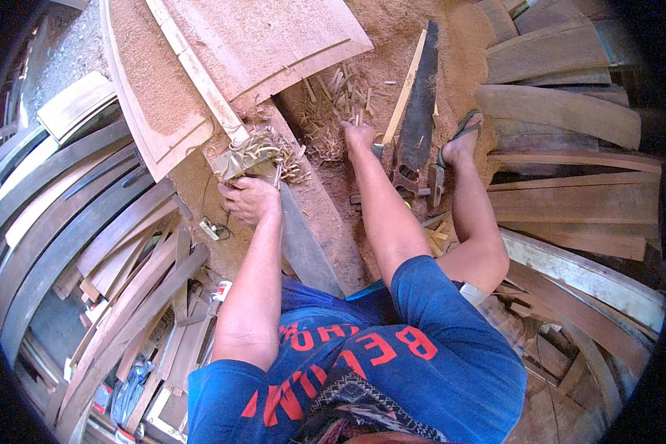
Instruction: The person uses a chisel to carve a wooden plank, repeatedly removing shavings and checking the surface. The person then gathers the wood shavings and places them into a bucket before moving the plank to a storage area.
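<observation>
Near the centre, my left hand point(250, 198) has its fingers bent round a metal tool point(233, 164) heaped with curled shavings, beside a long board point(311, 244). A pale wooden strip point(192, 74) runs from the tool to the upper left. My right hand point(359, 137) is closed at a pile of wood shavings point(333, 96); whatever is in its fingers is unclear. A dark handsaw point(418, 96) lies to its right, beside a yellowish strip point(405, 85) and a hammer-like tool point(436, 185).
Sawdust-covered panels point(288, 33) lie at the top. Stacked curved boards point(81, 207) fill the left, and more planks point(570, 192) line the right. My bare leg and sandalled foot point(462, 144) rest beside the saw. A small device point(213, 229) lies below my left hand.
</observation>
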Motion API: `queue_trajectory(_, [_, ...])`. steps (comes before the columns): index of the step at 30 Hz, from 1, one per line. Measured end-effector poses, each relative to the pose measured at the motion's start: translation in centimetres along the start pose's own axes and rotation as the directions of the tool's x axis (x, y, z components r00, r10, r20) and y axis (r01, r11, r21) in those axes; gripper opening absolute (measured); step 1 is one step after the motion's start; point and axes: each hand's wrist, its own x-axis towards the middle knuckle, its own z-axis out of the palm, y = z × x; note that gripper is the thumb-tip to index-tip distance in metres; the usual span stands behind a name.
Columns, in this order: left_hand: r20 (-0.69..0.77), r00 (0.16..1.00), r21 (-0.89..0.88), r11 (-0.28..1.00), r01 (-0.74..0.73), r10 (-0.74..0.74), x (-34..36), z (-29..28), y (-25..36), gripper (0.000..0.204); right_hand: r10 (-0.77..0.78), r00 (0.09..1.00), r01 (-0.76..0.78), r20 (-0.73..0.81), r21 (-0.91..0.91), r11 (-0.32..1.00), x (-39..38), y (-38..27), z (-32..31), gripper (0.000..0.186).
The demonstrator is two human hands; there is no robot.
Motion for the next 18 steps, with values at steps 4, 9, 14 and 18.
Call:
queue_trajectory(4, [0.003,1.000,-0.030,1.000,0.011,-0.011,0.4,0.7,-0.7,0.057,0.111,0.914,-0.266,0.391,0.370,0.890,-0.9,-1.0,-2.6,0.021])
queue_trajectory(9, [0.007,1.000,-0.061,0.998,0.017,-0.017,0.4,0.9,-0.7,0.057,-0.080,0.812,0.138,0.578,-0.057,0.989,-3.4,-1.9,-7.3,0.031])
queue_trajectory(14, [0.017,0.999,-0.058,0.998,0.032,-0.031,0.3,0.6,-0.4,0.056,-0.192,0.867,0.266,0.460,-0.100,0.959,-2.6,-1.3,-8.6,0.042])
queue_trajectory(18, [0.024,1.000,-0.045,0.999,0.017,-0.016,0.2,0.2,0.0,0.056,-0.125,0.913,0.225,0.388,-0.224,0.948,2.1,1.5,-9.5,0.045])
